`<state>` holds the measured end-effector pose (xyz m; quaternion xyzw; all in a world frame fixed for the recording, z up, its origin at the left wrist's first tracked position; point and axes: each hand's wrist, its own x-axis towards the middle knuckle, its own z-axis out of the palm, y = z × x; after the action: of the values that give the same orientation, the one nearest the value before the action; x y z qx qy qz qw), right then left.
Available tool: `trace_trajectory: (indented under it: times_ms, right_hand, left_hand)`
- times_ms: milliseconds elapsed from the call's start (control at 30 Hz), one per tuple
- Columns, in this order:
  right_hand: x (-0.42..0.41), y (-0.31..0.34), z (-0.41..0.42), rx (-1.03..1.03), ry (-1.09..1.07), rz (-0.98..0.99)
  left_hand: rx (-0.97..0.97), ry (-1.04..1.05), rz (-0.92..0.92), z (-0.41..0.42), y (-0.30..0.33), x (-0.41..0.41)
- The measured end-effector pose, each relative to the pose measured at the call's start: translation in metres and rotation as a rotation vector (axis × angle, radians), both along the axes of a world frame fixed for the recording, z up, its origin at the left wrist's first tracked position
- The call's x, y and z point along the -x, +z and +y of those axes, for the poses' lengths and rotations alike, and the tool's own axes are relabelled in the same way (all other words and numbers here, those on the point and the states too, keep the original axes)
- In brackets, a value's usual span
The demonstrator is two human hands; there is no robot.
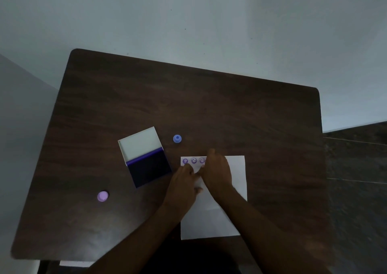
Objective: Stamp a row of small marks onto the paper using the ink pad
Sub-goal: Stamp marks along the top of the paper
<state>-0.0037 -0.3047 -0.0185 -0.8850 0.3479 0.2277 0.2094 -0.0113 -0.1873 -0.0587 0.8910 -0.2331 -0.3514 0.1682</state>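
A white sheet of paper (pixel 234 169) lies on the dark wooden table (pixel 188 106). Along its top edge runs a row of three purple stamped marks (pixel 194 160): a flower shape, then two smiley faces. My right hand (pixel 217 171) is closed and pressed down on the paper just right of the third mark; whatever it holds is hidden under the fingers. My left hand (pixel 184 181) lies flat on the paper's left part, fingers spread. The open ink pad (pixel 149 168), with its white lid (pixel 139 144) folded back, sits left of the paper.
A blue stamp (pixel 177 138) stands behind the paper, right of the ink pad. A lilac stamp (pixel 102 196) stands near the table's front left. A light wall lies beyond the table, and dark floor tiles are at the right.
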Motion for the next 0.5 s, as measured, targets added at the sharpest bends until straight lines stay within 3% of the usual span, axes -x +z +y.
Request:
trace_trajectory:
  times_ms: [233, 400, 500]
  right_hand:
    - [0.006, 0.009, -0.001, -0.045, -0.13, -0.024]
    - [0.047, 0.033, -0.007, -0.091, -0.541, -0.448]
    - [0.068, 0.048, -0.006, -0.321, -0.729, -0.546]
  left_hand:
    - [0.037, -0.055, -0.016, 0.002, 0.019, -0.004]
    - [-0.051, -0.176, -0.027, 0.004, 0.023, -0.007]
    - [-0.043, -0.158, -0.041, 0.003, 0.024, -0.005]
